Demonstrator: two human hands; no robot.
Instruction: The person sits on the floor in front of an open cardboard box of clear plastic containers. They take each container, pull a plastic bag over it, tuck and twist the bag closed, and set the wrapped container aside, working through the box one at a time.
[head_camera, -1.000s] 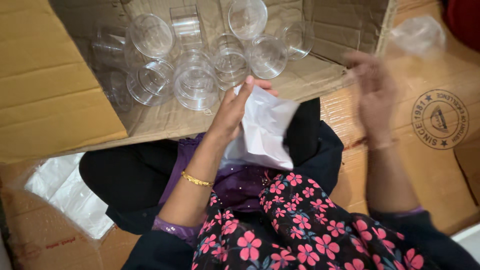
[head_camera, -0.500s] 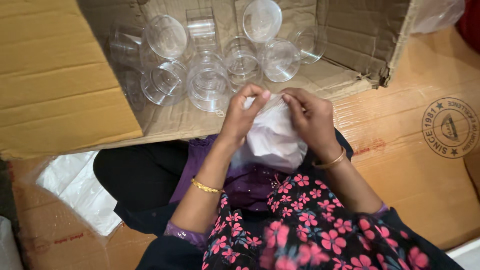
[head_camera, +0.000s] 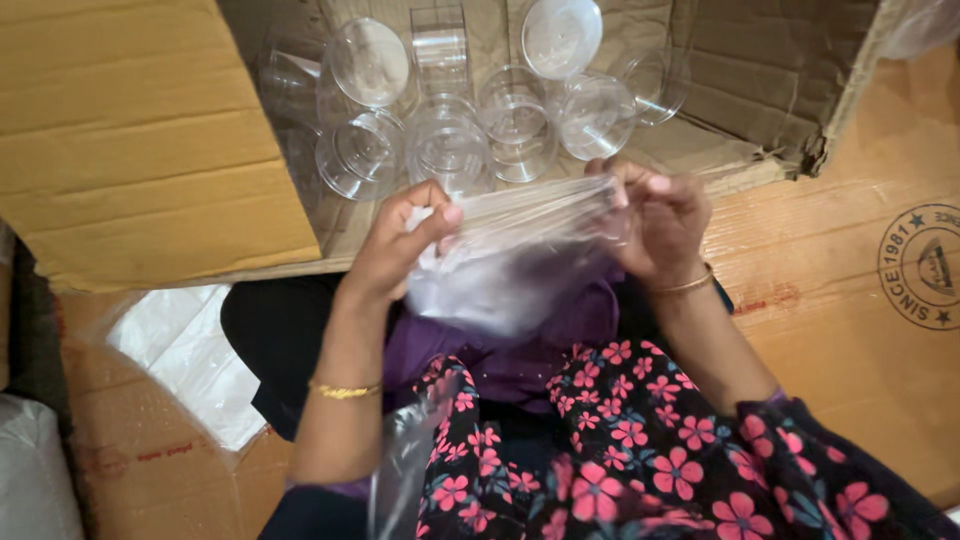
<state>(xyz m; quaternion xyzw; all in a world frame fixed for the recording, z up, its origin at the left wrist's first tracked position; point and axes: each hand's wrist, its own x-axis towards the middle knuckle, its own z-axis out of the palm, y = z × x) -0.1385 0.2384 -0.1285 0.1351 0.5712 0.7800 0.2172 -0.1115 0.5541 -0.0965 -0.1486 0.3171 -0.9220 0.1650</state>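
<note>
1. Logging the head view: my left hand (head_camera: 400, 245) and right hand (head_camera: 660, 225) each pinch, fingers clamped, an upper edge of a thin clear plastic bag (head_camera: 515, 255), stretched between them over my lap.
2. Bag: looks empty; nothing packed, I judge.
3. Clear round plastic cups (head_camera: 450, 150): loose in the open brown cardboard box (head_camera: 130, 150), just beyond the bag, untouched.
4. Crumpled white plastic sheet (head_camera: 185, 350): at my left.

Floor covered in flattened brown cardboard sheets (head_camera: 860, 330) (one bears a round printed stamp). White plastic sheeting (head_camera: 190, 355) lies at left over bubble wrap (head_camera: 130, 450). Light soft, even; no walls or windows visible.
</note>
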